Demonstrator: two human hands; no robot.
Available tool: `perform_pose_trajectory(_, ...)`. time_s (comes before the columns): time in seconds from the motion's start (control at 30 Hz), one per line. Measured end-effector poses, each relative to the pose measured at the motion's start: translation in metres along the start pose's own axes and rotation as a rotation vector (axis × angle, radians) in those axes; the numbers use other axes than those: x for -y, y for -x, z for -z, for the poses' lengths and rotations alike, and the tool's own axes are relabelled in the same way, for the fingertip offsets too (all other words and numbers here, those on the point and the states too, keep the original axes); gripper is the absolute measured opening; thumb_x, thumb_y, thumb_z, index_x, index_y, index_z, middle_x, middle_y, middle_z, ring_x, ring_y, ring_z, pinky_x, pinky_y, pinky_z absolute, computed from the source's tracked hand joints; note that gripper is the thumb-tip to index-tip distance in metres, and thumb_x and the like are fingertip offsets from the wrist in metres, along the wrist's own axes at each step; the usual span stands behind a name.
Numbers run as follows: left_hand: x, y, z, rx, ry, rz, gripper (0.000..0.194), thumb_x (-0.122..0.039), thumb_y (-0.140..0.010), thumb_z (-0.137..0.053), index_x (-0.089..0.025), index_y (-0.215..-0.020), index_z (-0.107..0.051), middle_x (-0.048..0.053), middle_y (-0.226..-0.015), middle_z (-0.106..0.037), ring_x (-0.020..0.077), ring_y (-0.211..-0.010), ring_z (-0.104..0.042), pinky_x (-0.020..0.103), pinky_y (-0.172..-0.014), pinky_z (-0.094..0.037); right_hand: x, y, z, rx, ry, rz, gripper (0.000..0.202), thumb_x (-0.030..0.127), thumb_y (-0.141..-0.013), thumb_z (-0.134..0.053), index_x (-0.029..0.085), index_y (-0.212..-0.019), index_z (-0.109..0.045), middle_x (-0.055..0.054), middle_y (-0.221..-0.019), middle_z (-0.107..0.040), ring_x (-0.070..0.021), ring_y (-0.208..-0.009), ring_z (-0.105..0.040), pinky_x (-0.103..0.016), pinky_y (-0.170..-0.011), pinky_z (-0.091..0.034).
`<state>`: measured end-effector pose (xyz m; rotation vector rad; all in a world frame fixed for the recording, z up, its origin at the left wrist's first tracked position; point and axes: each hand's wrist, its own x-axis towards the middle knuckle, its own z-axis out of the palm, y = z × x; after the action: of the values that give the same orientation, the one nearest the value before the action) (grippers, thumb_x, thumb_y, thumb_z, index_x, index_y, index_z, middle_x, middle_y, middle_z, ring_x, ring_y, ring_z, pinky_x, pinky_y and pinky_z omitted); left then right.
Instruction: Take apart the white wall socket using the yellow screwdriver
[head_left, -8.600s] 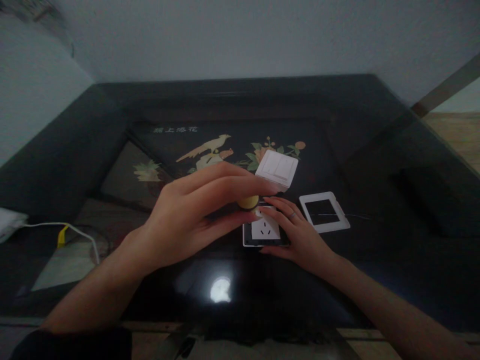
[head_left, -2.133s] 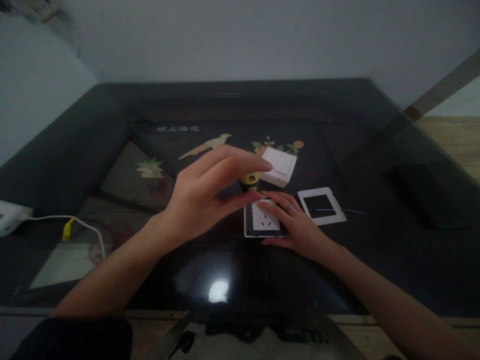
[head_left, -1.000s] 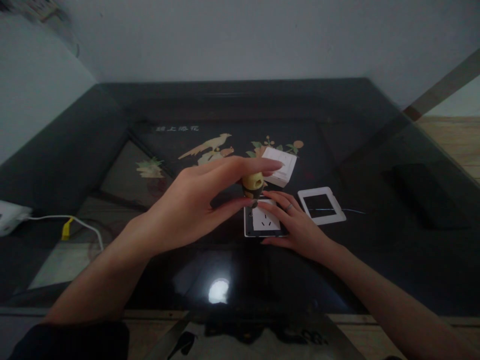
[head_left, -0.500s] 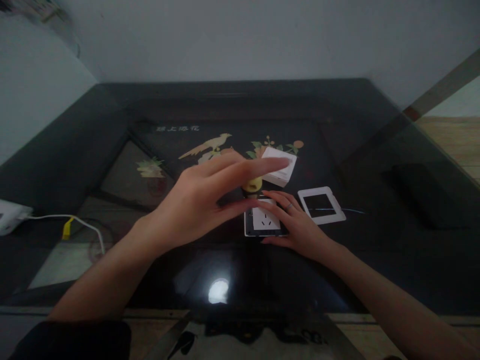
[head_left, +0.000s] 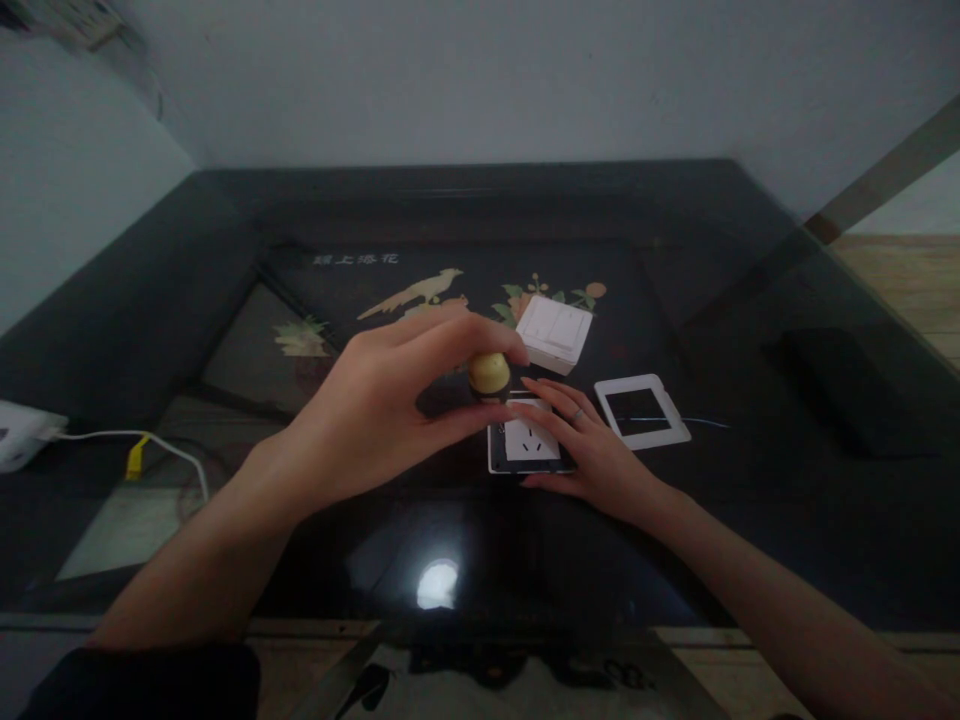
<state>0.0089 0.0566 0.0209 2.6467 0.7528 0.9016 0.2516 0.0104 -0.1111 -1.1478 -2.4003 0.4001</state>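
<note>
My left hand [head_left: 405,385] is closed around a short yellow-and-black handle [head_left: 489,373], probably a screwdriver, held upright over the left edge of a socket plate. Its tip is hidden. The socket plate [head_left: 531,440] has a white centre with slots and a dark surround, and lies flat on the black table. My right hand [head_left: 592,450], with a ring on one finger, rests on the plate's right side, fingers wrapped over its edges. Behind them sits a white switch box [head_left: 556,328]. To the right lies a white square frame [head_left: 646,434].
The glossy black table [head_left: 465,205] has a bird-and-flower picture. A white device [head_left: 24,435] with a white cable and yellow tag [head_left: 136,457] is at the far left. A dark flat object [head_left: 832,385] lies at the right. Walls stand behind and left.
My left index finger, stretched out over the switch box before, has curled in against the handle. The handle's yellow top has shifted slightly left. My right hand has hardly moved.
</note>
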Motion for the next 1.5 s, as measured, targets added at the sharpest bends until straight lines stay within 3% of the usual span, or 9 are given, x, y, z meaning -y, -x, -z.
perform_pose_trajectory(0.1,0.002,-0.001,0.001,-0.110,0.012,0.019,0.023,-0.030,-0.083,-0.074,-0.024,-0.101,-0.061,0.000,-0.093,-0.069,0.0178,-0.082,-0.066,0.032,-0.074,-0.055,0.000,0.000,0.001,-0.001,-0.036,0.006,0.075,0.040,-0.081,-0.072,0.024,-0.146,-0.038,-0.015,-0.155,-0.037,-0.0341,-0.146,-0.026,-0.062,-0.111,-0.036)
perform_pose_trajectory(0.2,0.007,0.000,0.006,-0.206,0.082,0.154,0.025,-0.031,-0.083,-0.074,-0.027,-0.103,-0.059,0.001,-0.099,-0.067,0.0191,-0.086,-0.065,0.035,-0.071,-0.056,0.000,-0.001,0.002,0.014,-0.066,0.011,0.077,0.039,-0.081,-0.073,0.023,-0.147,-0.038,-0.015,-0.154,-0.039,-0.0324,-0.147,-0.026,-0.060,-0.112,-0.037)
perform_pose_trajectory(0.33,0.030,-0.001,0.006,-0.308,-0.033,0.251,0.027,-0.033,-0.086,-0.068,-0.027,-0.108,-0.054,0.003,-0.104,-0.061,0.0197,-0.092,-0.067,0.036,-0.075,-0.058,0.000,-0.001,0.004,0.027,-0.067,0.033,0.073,0.041,-0.081,-0.072,0.018,-0.144,-0.043,-0.017,-0.153,-0.042,-0.0312,-0.146,-0.029,-0.058,-0.111,-0.038)
perform_pose_trajectory(0.53,0.069,-0.006,-0.017,-0.157,-0.283,0.304,0.015,-0.018,-0.085,-0.063,-0.023,-0.098,-0.058,0.004,-0.094,-0.064,0.0213,-0.090,-0.065,0.038,-0.081,-0.055,0.000,0.001,0.003,0.001,0.004,0.074,0.068,0.041,-0.083,-0.070,0.018,-0.143,-0.046,-0.016,-0.151,-0.044,-0.0301,-0.144,-0.034,-0.056,-0.111,-0.039)
perform_pose_trajectory(0.73,0.083,-0.001,-0.054,0.050,-0.305,0.424,0.021,-0.012,-0.088,-0.057,-0.019,-0.108,-0.059,0.008,-0.110,-0.063,0.0243,-0.106,-0.062,0.040,-0.091,-0.053,-0.001,0.001,0.005,-0.018,0.144,0.147,0.063,0.047,-0.085,-0.066,0.017,-0.139,-0.051,-0.017,-0.146,-0.051,-0.0309,-0.138,-0.044,-0.055,-0.108,-0.044)
perform_pose_trajectory(0.87,0.087,0.002,-0.067,0.111,-0.318,0.445,0.023,-0.014,-0.089,-0.058,-0.019,-0.111,-0.059,0.009,-0.111,-0.063,0.0258,-0.104,-0.064,0.041,-0.089,-0.054,-0.001,-0.001,0.008,-0.057,0.245,0.218,0.057,0.048,-0.086,-0.065,0.016,-0.132,-0.058,-0.016,-0.137,-0.059,-0.0319,-0.132,-0.051,-0.053,-0.105,-0.048)
perform_pose_trajectory(1.03,0.083,0.004,-0.074,0.202,-0.338,0.445,0.030,-0.016,-0.091,-0.057,-0.019,-0.120,-0.055,0.011,-0.123,-0.062,0.0263,-0.108,-0.064,0.038,-0.087,-0.055,0.001,-0.003,0.010,-0.051,0.245,0.200,0.055,0.048,-0.087,-0.064,0.015,-0.130,-0.059,-0.017,-0.137,-0.059,-0.0319,-0.130,-0.054,-0.052,-0.101,-0.052)
perform_pose_trajectory(1.33,0.080,0.012,-0.094,0.302,-0.417,0.365,0.032,-0.023,-0.092,-0.059,-0.021,-0.124,-0.055,0.008,-0.112,-0.068,0.0267,-0.096,-0.069,0.034,-0.075,-0.055,0.000,-0.006,0.015,-0.082,0.260,0.251,0.053,0.050,-0.084,-0.066,0.017,-0.125,-0.064,-0.013,-0.130,-0.066,-0.0308,-0.119,-0.061,-0.049,-0.094,-0.057)
perform_pose_trajectory(1.5,0.080,0.008,-0.089,0.295,-0.423,0.324,0.031,-0.024,-0.091,-0.062,-0.018,-0.121,-0.058,0.009,-0.112,-0.068,0.0265,-0.096,-0.068,0.037,-0.082,-0.055,0.000,-0.004,0.018,-0.029,0.268,0.243,0.052,0.032,-0.082,-0.073,0.015,-0.130,-0.060,-0.012,-0.134,-0.063,-0.0287,-0.121,-0.059,-0.045,-0.096,-0.055)
